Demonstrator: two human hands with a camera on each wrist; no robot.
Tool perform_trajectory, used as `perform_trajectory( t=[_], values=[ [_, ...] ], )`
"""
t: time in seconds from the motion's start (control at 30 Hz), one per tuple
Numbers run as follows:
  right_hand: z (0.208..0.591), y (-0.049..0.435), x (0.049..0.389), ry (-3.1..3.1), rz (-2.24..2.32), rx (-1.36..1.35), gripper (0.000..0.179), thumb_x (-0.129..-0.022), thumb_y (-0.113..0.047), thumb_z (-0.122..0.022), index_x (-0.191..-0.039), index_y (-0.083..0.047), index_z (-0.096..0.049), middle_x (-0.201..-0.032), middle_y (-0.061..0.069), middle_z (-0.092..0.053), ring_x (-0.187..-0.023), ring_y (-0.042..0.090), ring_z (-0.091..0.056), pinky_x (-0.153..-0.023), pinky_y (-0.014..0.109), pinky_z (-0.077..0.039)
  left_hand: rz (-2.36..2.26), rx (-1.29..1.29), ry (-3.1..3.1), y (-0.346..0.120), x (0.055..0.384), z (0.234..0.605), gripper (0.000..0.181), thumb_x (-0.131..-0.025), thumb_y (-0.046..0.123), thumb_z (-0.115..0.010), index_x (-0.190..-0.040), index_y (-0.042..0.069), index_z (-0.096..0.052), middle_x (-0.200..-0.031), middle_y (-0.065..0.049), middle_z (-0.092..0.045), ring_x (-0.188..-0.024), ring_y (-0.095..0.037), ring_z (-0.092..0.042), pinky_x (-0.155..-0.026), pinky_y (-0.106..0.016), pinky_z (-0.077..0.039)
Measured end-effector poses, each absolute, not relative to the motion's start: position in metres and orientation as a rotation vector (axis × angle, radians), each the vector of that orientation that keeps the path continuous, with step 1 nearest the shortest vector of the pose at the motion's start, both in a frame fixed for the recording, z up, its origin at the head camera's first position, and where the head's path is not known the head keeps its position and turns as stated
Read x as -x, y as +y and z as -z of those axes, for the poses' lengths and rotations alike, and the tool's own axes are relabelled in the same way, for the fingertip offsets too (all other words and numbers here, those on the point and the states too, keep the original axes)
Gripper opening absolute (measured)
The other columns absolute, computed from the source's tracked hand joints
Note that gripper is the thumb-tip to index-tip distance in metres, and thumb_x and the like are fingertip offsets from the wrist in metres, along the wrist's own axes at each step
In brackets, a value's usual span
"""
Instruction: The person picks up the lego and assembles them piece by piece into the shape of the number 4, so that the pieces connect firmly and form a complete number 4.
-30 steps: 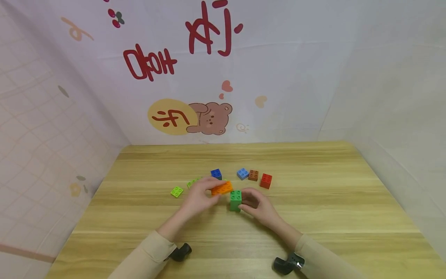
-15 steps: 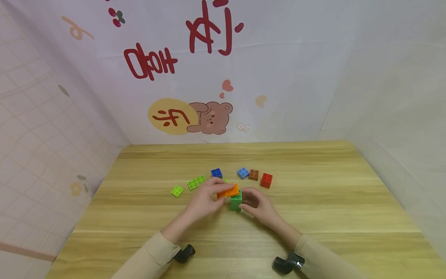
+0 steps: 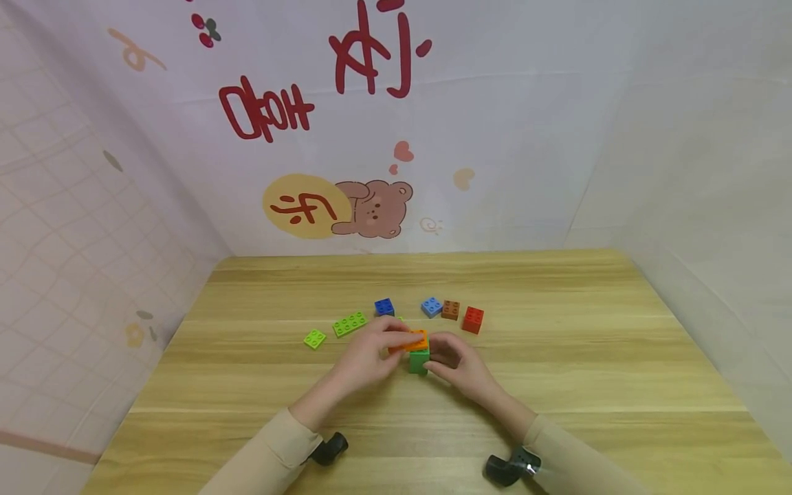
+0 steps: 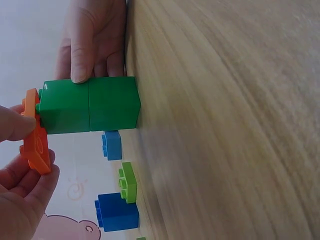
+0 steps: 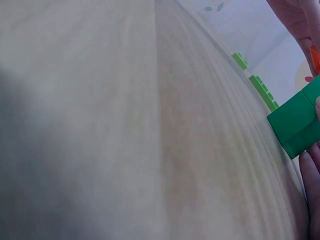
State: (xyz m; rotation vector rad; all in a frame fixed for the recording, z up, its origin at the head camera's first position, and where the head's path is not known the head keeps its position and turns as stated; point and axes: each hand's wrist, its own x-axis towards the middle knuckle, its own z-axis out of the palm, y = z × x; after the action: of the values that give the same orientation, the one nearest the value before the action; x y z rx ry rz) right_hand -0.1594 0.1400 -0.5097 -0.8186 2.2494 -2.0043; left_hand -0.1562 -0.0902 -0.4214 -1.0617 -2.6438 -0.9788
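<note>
My left hand [image 3: 370,352] pinches a flat orange building brick [image 3: 419,341] between thumb and fingers. The orange brick lies over the top of a green stack [image 3: 419,363]; in the left wrist view one end meets the studs and the other overhangs. Two green bricks make up that stack, an upper one [image 4: 64,107] and a lower one [image 4: 114,102], standing upright on the table. From the right side my right hand [image 3: 463,370] holds the stack, thumb on the near face. Its other fingers are partly hidden behind the bricks.
Behind the hands lie a dark blue brick [image 3: 384,306], a light blue brick [image 3: 432,306], a brown brick [image 3: 451,310] and a red brick [image 3: 473,320]. Farther left are a long lime plate [image 3: 350,324] and a small one [image 3: 314,339]. Another lime brick [image 4: 128,182] is near the dark blue one.
My left hand has carried the orange brick rightward from beside the green stack to over its top, lowering it onto the studs. My right hand has stayed in place on the stack.
</note>
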Motion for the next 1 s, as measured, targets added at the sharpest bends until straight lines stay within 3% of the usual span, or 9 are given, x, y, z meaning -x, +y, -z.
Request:
perform_trajectory(
  t=[0.2, 0.47, 0.67, 1.0],
  values=[
    [0.511, 0.14, 0.16, 2.269, 1.994, 0.793, 0.04, -0.086, 0.003, -0.073, -0.124, -0.001, -0.059, -0.115, 0.016, -0.065, -0.107, 0.031, -0.064, -0.091, 0.042, -0.054, 0.947, 1.092, -2.674, -0.091, 0.157, 0.419, 0.036, -0.09, 0.003, -0.071, -0.121, 0.02, -0.073, -0.115, -0.001, -0.062, -0.107, -0.016, -0.055, -0.087, -0.031, -0.051],
    [0.504, 0.138, 0.157, 2.284, 1.984, 0.809, 0.042, -0.084, 0.013, -0.07, -0.124, 0.006, -0.057, -0.115, 0.024, -0.063, -0.106, 0.04, -0.062, -0.09, 0.052, -0.053, 0.875, 1.171, -2.646, -0.09, 0.16, 0.418, 0.035, -0.089, 0.002, -0.072, -0.119, 0.02, -0.075, -0.116, -0.002, -0.063, -0.108, -0.018, -0.055, -0.092, -0.034, -0.05],
    [0.483, 0.136, 0.149, 2.287, 1.977, 0.825, 0.039, -0.085, 0.011, -0.071, -0.122, 0.008, -0.057, -0.113, 0.025, -0.063, -0.105, 0.037, -0.063, -0.089, 0.053, -0.053, 0.845, 1.209, -2.625, -0.091, 0.161, 0.418, 0.034, -0.089, 0.002, -0.072, -0.118, 0.019, -0.075, -0.115, -0.002, -0.063, -0.107, -0.018, -0.056, -0.091, -0.033, -0.05],
    [0.485, 0.136, 0.149, 2.3, 1.978, 0.808, 0.039, -0.084, 0.01, -0.072, -0.121, 0.006, -0.058, -0.112, 0.022, -0.064, -0.104, 0.033, -0.064, -0.089, 0.052, -0.053, 0.865, 1.186, -2.666, -0.09, 0.162, 0.418, 0.034, -0.088, 0.002, -0.073, -0.117, 0.021, -0.076, -0.115, 0.001, -0.062, -0.107, -0.016, -0.055, -0.092, -0.032, -0.049]
  ],
)
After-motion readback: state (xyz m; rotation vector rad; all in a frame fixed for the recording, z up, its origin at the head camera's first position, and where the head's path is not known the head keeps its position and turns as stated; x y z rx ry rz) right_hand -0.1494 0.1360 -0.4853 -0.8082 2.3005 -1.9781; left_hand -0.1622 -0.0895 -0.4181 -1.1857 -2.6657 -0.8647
